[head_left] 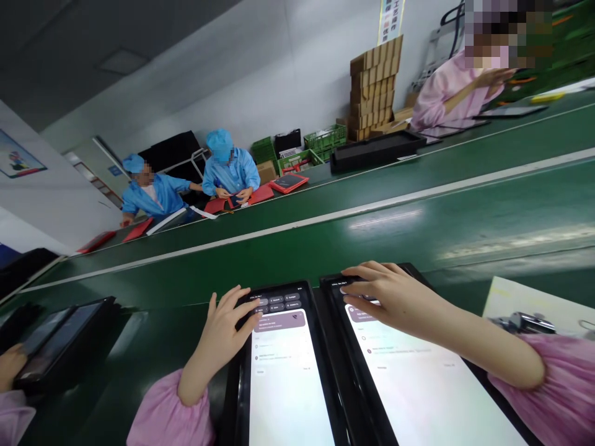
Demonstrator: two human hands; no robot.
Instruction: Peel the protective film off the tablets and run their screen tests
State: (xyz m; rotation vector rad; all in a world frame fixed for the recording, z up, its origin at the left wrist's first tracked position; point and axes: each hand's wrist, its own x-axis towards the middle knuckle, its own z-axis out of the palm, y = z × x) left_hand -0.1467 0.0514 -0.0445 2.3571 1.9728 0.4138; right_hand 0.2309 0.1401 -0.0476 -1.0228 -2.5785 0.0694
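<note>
Two black tablets lie side by side in front of me on the green belt, both with lit screens. My left hand (222, 331) rests open on the top left corner of the left tablet (286, 378), fingers spread over the dark upper part of its screen. My right hand (388, 292) lies open and flat on the top of the right tablet (418, 384), fingertips near its upper left corner. Both my sleeves are pink.
A third tablet (60, 337) sits at the far left with another person's hand (10, 365) on it. Two people in blue work across the green belt (418, 229); one in pink sits at the top right. A black tray (376, 150), green crates and stacked cardboard boxes (374, 87) stand beyond.
</note>
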